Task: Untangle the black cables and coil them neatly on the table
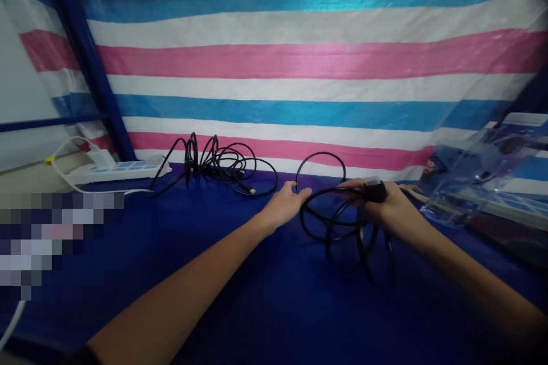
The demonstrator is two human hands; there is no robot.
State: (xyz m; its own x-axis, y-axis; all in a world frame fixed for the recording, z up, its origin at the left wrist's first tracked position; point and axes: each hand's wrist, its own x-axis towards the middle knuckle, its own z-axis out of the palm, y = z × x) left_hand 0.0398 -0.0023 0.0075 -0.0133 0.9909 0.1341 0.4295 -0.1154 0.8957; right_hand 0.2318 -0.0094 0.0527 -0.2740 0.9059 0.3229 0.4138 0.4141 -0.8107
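My right hand is closed around several loops of a black cable, with the cable's dark plug end resting on top of my fingers. The loops hang down from that hand onto the blue cloth. My left hand pinches the same cable where one loop arches up toward the striped backdrop. A second tangled black cable lies loose on the cloth, farther back and to the left, untouched by either hand.
A white power strip with a white adapter plugged in sits at the back left. Clear plastic packaging lies at the right. A striped pink, white and blue tarp closes the back. A blue cloth covers the table.
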